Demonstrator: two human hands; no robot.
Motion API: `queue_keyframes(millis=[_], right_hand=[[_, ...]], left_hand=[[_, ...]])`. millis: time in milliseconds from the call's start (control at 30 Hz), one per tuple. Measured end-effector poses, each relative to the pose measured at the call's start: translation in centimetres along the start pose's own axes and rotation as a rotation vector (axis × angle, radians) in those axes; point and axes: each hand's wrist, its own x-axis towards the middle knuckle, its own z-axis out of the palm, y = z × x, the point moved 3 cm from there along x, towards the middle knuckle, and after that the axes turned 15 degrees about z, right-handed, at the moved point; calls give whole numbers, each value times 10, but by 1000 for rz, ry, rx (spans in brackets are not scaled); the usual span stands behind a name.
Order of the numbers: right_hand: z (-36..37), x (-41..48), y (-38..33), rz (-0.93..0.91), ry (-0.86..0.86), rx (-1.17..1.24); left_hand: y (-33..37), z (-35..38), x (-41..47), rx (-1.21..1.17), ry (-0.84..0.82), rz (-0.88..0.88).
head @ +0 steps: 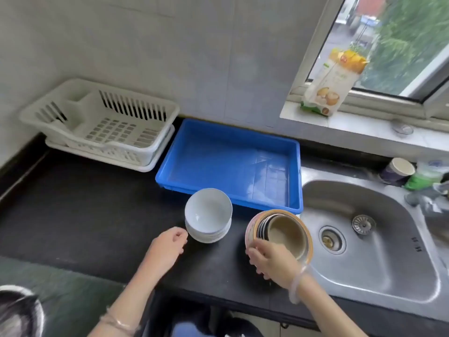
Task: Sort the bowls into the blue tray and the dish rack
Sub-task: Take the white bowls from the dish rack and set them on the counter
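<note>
- The white dish rack stands at the far left of the dark surface, against the wall, nothing in it.
- The left hand hovers low over the surface. Its fingers are loosely curled on nothing, just beside the white stack; I cannot tell whether they touch it.
- The stack of white bowls sits upright in front of the tray's near-left corner.
- The blue tray lies beside the rack, holding no bowls.
- The right hand grips the stack of coloured bowls, its fingers curled over the near rim. The nested stack is tipped, with a beige bowl innermost, just in front of the tray and beside the sink.
- The steel sink fills the right side.
- A paper cup stands behind the sink.
</note>
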Motion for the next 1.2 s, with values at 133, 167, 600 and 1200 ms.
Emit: queue_keyframes(millis=[133, 167, 600, 1200], right_hand=[[-23, 38, -56, -32, 278, 38], [-24, 48, -65, -8, 286, 58], [-7, 74, -103, 91, 555, -290], [-37, 40, -83, -4, 558, 237]], left_hand=[[18, -8, 22, -20, 59, 83], [21, -6, 28, -27, 52, 87], [10, -12, 53, -166, 37, 116], [34, -3, 58, 197, 241, 209]])
